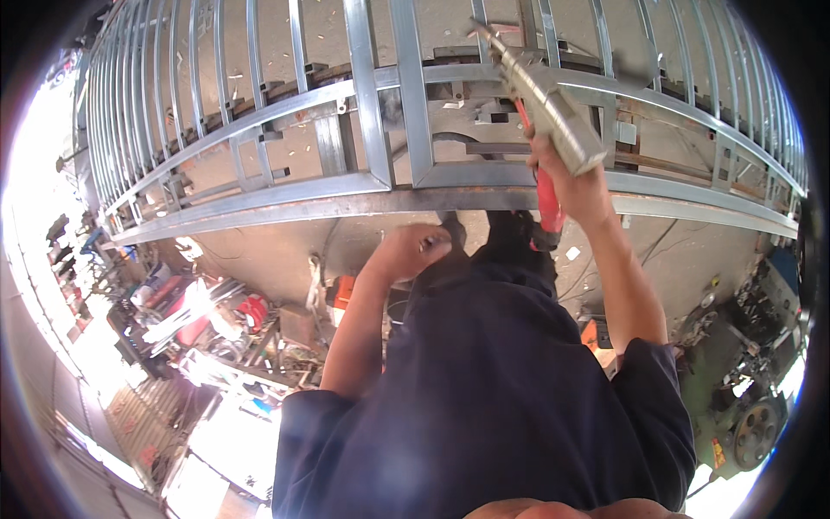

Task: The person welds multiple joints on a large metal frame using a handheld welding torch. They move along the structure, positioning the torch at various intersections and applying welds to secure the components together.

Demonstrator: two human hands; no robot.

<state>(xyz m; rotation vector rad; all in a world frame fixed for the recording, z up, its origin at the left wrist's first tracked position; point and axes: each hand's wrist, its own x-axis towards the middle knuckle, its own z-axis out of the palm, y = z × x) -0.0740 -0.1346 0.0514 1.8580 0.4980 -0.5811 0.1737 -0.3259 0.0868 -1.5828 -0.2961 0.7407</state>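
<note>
My right hand [571, 177] is wrapped round the red grip of a pistol-grip power tool [558, 117] with a long, stepped, dull-metal barrel. Its narrow tip points to the far left, over the galvanized metal frame [450, 176], and a red and black base hangs below my hand. The tool is held above the frame and hides part of it. In front of my body, on the near side of the frame, my left hand [411, 253] is curled closed. A small dark spot shows at its fingers, but I cannot tell what it holds.
Upright bars [251, 52] of the frame spread across the far side, with loose metal pieces and brackets beneath. Scrap and tools [251, 316] are heaped at the left, near an orange object [344, 291]. Machinery with a round wheel [755, 434] stands at the right.
</note>
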